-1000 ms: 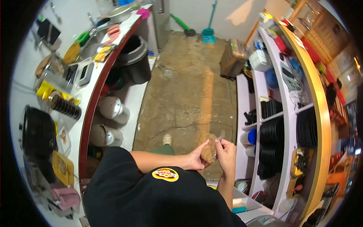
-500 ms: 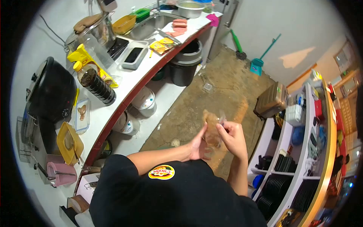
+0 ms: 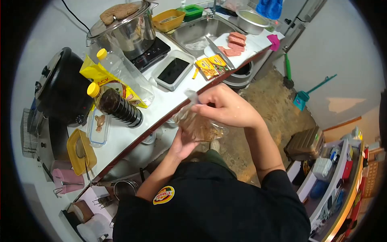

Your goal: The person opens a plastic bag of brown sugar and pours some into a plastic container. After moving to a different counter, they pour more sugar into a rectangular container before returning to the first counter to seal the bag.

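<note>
A clear plastic bag (image 3: 197, 123) with brown, lumpy contents hangs in front of my chest, near the counter's edge. My right hand (image 3: 227, 108) pinches the bag near its top, thumb against the fingers. At the bag's lower left side, my left hand (image 3: 183, 146) supports it, with some fingers hidden behind the plastic. Just beyond lies an open tub (image 3: 166, 84) of dark liquid. Yellow seasoning sachets (image 3: 212, 67) rest to the right of that tub. Left of the bag, a yellow-capped bottle (image 3: 121, 108) of dark liquid leans in view beside a yellow packet (image 3: 131, 93).
A knife (image 3: 221, 53) lies beside pink meat (image 3: 236, 43) on a white board near the sink (image 3: 197, 33). A steel pot (image 3: 129, 34) sits on a cooktop. Along the left are a black cooker (image 3: 62, 88) and a yellow basket (image 3: 88, 159). A suitcase (image 3: 305, 143) stands right.
My body has turned toward the counter, and the bag has come closer to its edge. My right hand now grips the bag's top from above; my left stays at its side.
</note>
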The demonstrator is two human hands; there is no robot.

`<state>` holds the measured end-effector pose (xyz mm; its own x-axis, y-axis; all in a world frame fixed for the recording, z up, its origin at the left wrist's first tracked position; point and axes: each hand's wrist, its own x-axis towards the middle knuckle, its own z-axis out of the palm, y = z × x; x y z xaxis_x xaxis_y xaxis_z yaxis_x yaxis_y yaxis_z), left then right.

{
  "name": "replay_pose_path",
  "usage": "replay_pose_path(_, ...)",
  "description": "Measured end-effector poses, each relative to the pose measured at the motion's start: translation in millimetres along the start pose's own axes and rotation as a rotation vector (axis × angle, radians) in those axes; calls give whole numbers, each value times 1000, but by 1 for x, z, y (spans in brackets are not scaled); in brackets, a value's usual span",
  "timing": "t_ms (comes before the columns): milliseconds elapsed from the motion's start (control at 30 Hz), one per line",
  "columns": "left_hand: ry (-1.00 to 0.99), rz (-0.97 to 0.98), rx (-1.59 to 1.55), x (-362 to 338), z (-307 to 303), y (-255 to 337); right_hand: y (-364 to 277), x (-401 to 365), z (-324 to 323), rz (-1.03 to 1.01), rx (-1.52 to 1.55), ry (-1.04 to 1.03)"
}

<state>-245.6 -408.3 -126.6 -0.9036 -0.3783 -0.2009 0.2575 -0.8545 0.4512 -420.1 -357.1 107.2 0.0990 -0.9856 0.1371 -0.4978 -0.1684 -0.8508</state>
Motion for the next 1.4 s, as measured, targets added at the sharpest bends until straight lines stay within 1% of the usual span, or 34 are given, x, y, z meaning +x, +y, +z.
replay_pose_path(67, -192, 102, -170, 8, 24, 5, 5, 29, -17, -107, -9, -131)
replay_pose_path(100, -146, 149, -103, 15, 33, 10, 8, 41, -25, -109, 10, -178)
replay_pose_path(133, -132, 214, -62, 24, 29, 12, 15, 54, -34, -147, -15, -237)
replay_pose_path(233, -54, 404, 45, 42, 13, 25, 32, 82, -58, -190, -22, -315)
replay_pose_path(333, 173, 604, 122, 50, 29, 34, 57, 113, -88, -219, -33, -300)
replay_pose_path(367, 192, 740, 133, 52, 35, 35, 58, 122, -98, -155, 32, -341)
replay_pose_path(467, 453, 733, 364, 48, 39, 45, 92, 161, -108, -193, 29, -398)
replay_pose_path(500, 478, 826, 270, 52, 61, 52, 108, 175, -105, -194, 68, -430)
replay_pose_path(633, 880, 1009, 468, 53, 77, 71, 136, 215, -95, -208, 23, -497)
replay_pose_path(733, 1045, 1064, 673, 53, 84, 87, 173, 242, -69, -261, 173, -482)
replay_pose_path(767, 1104, 1048, 714, 52, 77, 90, 182, 249, -62, -259, 198, -471)
replay_pose_path(867, 1171, 1029, 766, 56, 74, 100, 201, 266, -48, -235, 129, -466)
replay_pose_path(1000, 1221, 1062, 850, 60, 77, 107, 210, 267, -43, -156, 189, -504)
replay_pose_path(1033, 1230, 1065, 872, 60, 78, 108, 216, 267, -41, -184, 223, -515)
replay_pose_path(1067, 1238, 1069, 896, 59, 79, 109, 221, 268, -39, -170, 241, -544)
replay_pose_path(1167, 1232, 1020, 963, 57, 81, 115, 232, 269, -38, -149, 285, -617)
replay_pose_path(1267, 1239, 1036, 993, 57, 78, 118, 227, 264, -41, -89, 305, -657)
replay_pose_path(1367, 1240, 1081, 972, 61, 84, 121, 232, 263, -36, -100, 348, -614)
replay_pose_path(1400, 1235, 1065, 989, 61, 83, 122, 234, 264, -34, -103, 346, -603)
